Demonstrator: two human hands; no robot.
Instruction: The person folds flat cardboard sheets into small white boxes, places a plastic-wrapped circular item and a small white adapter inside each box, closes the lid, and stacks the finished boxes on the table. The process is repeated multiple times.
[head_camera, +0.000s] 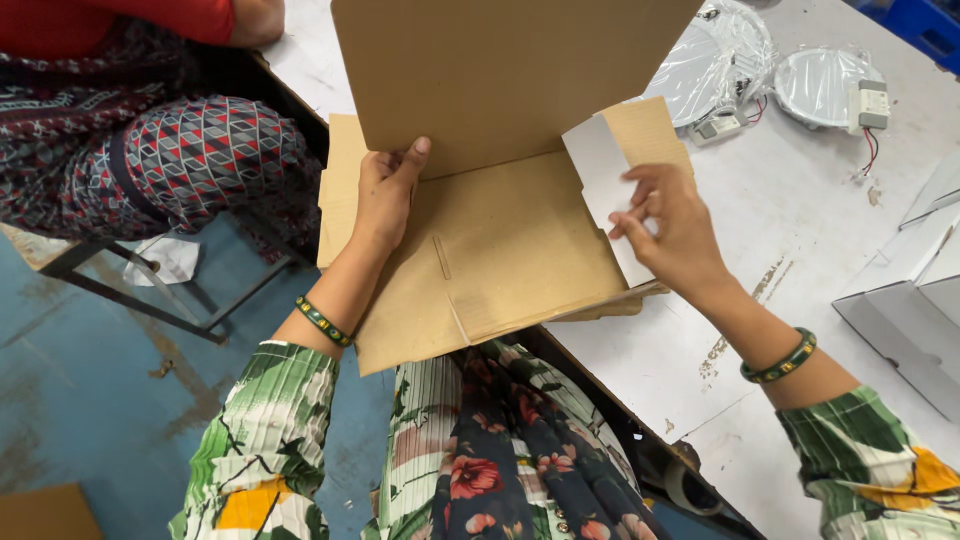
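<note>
Seen from the head camera, the left hand (385, 195) keeps its grip clenched on the left edge of the flat brown cardboard box blank (500, 240), thumb pointing up against the raised back panel, while the right hand (675, 225) pinches the blank's white-faced side flap (605, 175) between thumb and loosely curled fingers. The blank lies at the near edge of the white table (800, 230), partly overhanging the person's lap, its long axis running left to right and its back panel standing nearly upright, away from the person. Beyond the blank's right end lie two round wrapped lamp fittings (820, 85), and to its right a folded white box (905, 310).
</note>
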